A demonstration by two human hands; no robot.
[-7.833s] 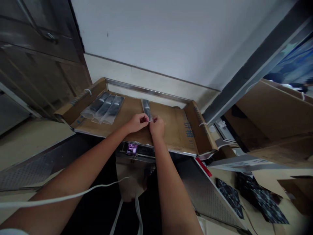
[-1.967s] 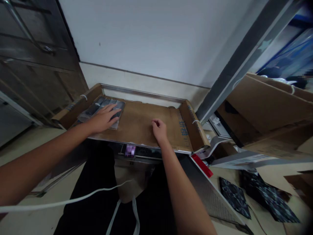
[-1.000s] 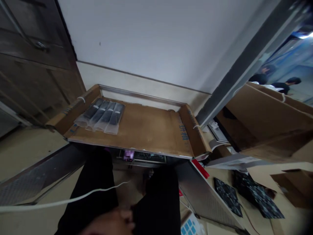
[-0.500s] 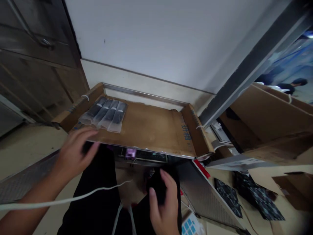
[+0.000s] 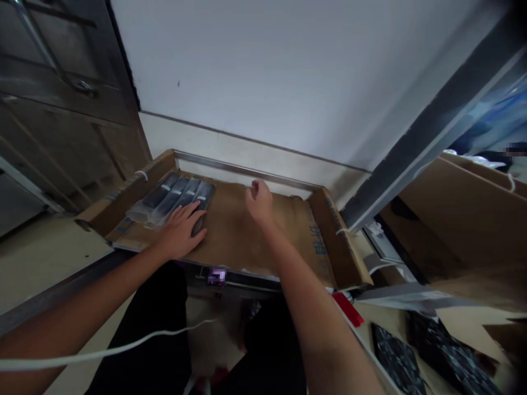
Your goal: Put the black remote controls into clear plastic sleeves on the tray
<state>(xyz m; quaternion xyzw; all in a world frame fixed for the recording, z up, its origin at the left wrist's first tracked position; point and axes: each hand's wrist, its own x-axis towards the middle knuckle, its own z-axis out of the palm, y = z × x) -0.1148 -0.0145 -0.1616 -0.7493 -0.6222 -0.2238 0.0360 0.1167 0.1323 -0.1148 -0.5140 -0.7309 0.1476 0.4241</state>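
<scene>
Several clear plastic sleeves (image 5: 154, 203) with dark contents and white bands lie side by side on the left part of a cardboard-lined tray (image 5: 230, 236). My left hand (image 5: 181, 230) rests on the near ends of the right-hand sleeves, palm down with fingers spread, covering part of them. Over the tray's middle, toward its far edge, is my right hand (image 5: 259, 202). Its fingers are curled in, and nothing shows in them. Bare cardboard lies around that hand.
A white panel (image 5: 255, 82) rises behind the tray. At the left is a metal door with a handle (image 5: 53, 60). On the right stand a grey post (image 5: 428, 109) and a large cardboard box (image 5: 473, 214). A white cord (image 5: 135, 340) crosses in front of my legs.
My left hand has moved right and forward onto the sleeves. The right hand has risen from over my lap to the tray's far middle, and its fingers have curled in.
</scene>
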